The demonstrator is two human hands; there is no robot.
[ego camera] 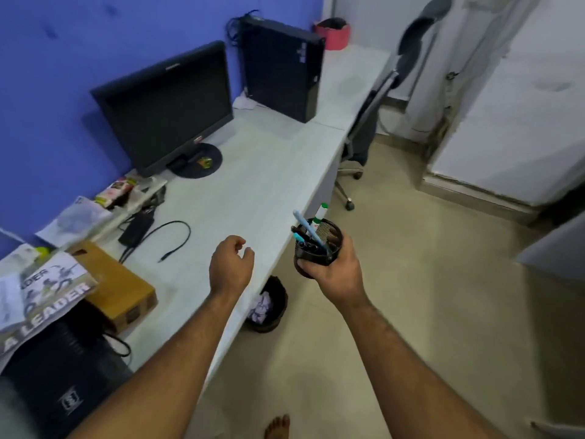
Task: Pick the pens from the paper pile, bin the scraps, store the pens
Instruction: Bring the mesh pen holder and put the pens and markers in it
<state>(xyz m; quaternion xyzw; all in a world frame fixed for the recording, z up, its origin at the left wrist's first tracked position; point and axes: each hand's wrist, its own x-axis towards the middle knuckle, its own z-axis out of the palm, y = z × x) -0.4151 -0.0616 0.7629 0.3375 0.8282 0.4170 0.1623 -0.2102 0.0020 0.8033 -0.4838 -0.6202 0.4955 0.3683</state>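
Note:
My right hand (335, 270) grips a black mesh pen holder (332, 232) in the air just off the desk's front edge. Several pens (305, 224) stand in it, among them a light blue one and a white marker with a green cap. My left hand (232, 264) hovers over the desk (253, 191) near its edge, fingers loosely curled and holding nothing. On the floor under the desk edge stands a black waste bin (281, 299) with crumpled paper scraps (261, 307) inside.
A monitor (167, 106) and a computer tower (281, 68) stand at the back of the desk. A cardboard box (117, 286), papers (47, 286), a power adapter with cable (139, 229) lie at the left. An office chair (367, 122) stands at the right.

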